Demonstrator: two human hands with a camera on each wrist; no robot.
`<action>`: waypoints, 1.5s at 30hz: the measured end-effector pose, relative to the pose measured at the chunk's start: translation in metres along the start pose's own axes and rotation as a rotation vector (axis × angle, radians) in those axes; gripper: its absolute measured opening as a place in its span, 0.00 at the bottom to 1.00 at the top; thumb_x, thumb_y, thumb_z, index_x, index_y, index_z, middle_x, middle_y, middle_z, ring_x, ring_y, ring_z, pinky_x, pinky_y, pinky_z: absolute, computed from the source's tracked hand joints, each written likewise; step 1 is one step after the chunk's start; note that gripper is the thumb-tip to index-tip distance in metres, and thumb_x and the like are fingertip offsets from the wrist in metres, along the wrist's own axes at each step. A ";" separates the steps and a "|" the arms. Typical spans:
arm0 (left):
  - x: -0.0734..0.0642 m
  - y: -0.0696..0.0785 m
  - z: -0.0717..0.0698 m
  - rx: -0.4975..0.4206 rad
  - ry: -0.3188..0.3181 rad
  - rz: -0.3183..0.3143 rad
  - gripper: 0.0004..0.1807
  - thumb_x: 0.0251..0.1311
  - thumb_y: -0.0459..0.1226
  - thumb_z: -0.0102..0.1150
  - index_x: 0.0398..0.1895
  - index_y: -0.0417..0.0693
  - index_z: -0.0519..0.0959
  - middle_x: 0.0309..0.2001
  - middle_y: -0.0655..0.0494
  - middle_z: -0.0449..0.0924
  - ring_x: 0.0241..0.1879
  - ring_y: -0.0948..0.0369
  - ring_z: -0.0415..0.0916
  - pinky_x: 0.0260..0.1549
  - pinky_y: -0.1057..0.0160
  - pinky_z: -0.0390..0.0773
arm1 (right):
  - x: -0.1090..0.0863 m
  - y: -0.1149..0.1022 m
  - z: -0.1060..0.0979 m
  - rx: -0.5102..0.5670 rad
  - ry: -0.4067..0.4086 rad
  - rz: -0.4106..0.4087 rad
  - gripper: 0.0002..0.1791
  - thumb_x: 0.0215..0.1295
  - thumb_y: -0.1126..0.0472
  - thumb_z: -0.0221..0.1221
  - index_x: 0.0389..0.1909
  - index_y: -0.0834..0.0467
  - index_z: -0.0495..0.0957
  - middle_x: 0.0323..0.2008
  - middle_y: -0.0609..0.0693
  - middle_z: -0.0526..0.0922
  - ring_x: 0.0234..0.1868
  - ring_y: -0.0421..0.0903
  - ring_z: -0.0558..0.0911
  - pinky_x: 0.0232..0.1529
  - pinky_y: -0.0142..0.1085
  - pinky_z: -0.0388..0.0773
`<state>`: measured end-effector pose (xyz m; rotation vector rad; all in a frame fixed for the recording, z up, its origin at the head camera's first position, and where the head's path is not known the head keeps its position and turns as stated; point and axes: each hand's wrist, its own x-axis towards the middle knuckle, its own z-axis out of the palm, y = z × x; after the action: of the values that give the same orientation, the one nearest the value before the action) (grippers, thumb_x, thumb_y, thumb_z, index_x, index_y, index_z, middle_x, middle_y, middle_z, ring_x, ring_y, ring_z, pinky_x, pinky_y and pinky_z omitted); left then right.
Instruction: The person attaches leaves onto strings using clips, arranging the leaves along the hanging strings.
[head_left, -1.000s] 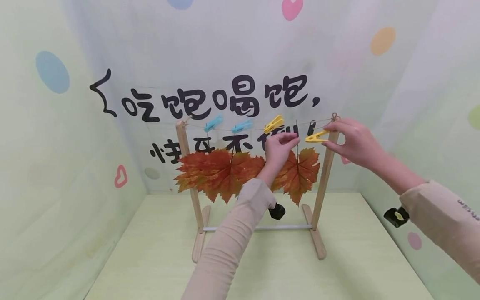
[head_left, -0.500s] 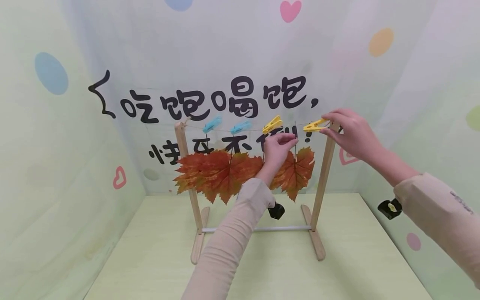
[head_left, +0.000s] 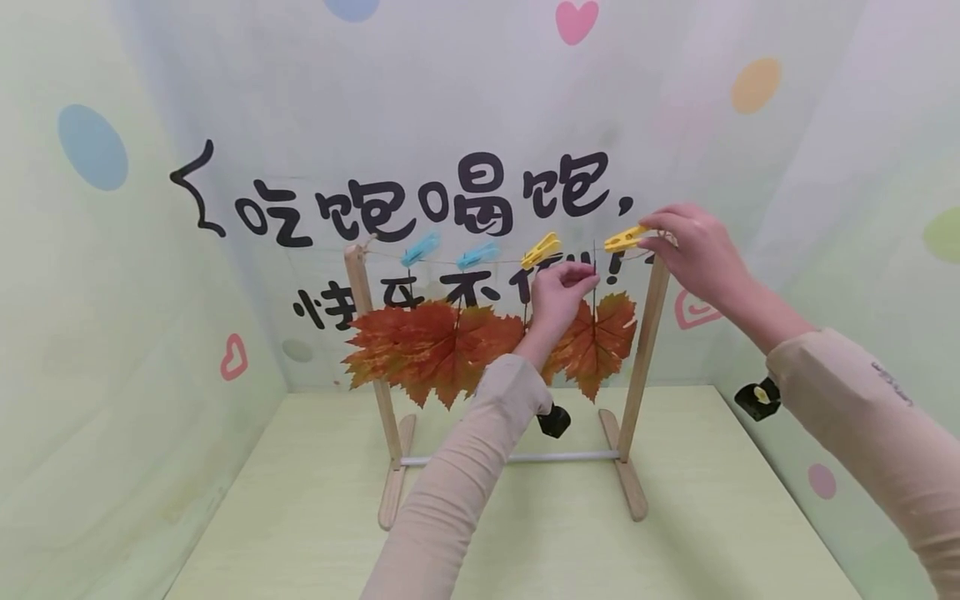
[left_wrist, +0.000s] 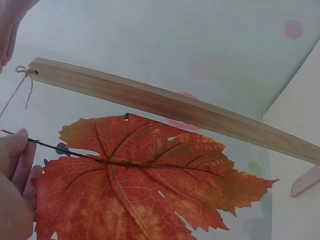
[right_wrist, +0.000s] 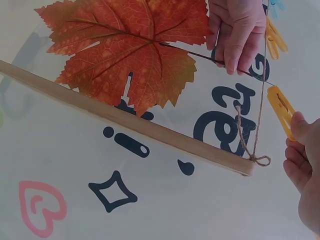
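Observation:
My left hand [head_left: 557, 298] pinches the thin dark stem [right_wrist: 200, 56] of an orange-red maple leaf [head_left: 596, 346], which hangs below the fingers with the stem's tip up by the string. My right hand [head_left: 693, 250] holds a yellow clothespin [head_left: 624, 239] by its handle ends, its nose pointing left toward the stem tip and the twine [right_wrist: 261, 110]. In the right wrist view the clothespin's nose is close to the stem tip; whether they touch I cannot tell. Left of my hands, two blue clothespins [head_left: 478, 255] and another yellow clothespin [head_left: 542, 249] sit on the twine above more leaves [head_left: 450, 346].
The twine runs between two wooden posts [head_left: 647, 358] of a stand with flat feet [head_left: 632, 490] and a pale crossbar [head_left: 562, 456]. It stands on a light green tabletop [head_left: 315, 500]. A patterned backdrop with black lettering [head_left: 480, 196] rises behind.
My right hand has moved up and a little left with the yellow clothespin, bringing it to the level of the twine. The left hand keeps its pinch on the stem, almost still.

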<state>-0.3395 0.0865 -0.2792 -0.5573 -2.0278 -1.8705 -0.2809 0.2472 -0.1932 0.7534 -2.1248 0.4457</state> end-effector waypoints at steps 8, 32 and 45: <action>0.000 -0.001 0.001 -0.022 -0.003 -0.028 0.08 0.50 0.33 0.65 0.34 0.40 0.82 0.31 0.53 0.83 0.29 0.67 0.78 0.31 0.73 0.76 | 0.009 0.003 0.003 -0.030 -0.009 0.013 0.10 0.47 0.74 0.65 0.33 0.70 0.80 0.30 0.61 0.82 0.32 0.54 0.78 0.32 0.42 0.72; 0.002 -0.006 0.002 -0.024 -0.001 -0.020 0.07 0.50 0.33 0.64 0.34 0.42 0.83 0.32 0.53 0.83 0.30 0.66 0.79 0.33 0.73 0.77 | 0.018 0.003 0.009 -0.061 -0.117 0.068 0.07 0.51 0.72 0.63 0.33 0.70 0.80 0.30 0.61 0.82 0.31 0.54 0.77 0.33 0.43 0.73; 0.002 -0.007 0.004 -0.003 -0.008 -0.011 0.07 0.51 0.33 0.64 0.33 0.42 0.83 0.31 0.54 0.83 0.30 0.66 0.79 0.33 0.72 0.77 | 0.019 0.005 0.011 -0.063 -0.197 0.095 0.09 0.54 0.71 0.61 0.36 0.70 0.80 0.34 0.62 0.82 0.34 0.56 0.78 0.37 0.46 0.73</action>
<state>-0.3447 0.0901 -0.2845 -0.5564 -2.0383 -1.8807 -0.2992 0.2381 -0.1848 0.6862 -2.3550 0.3655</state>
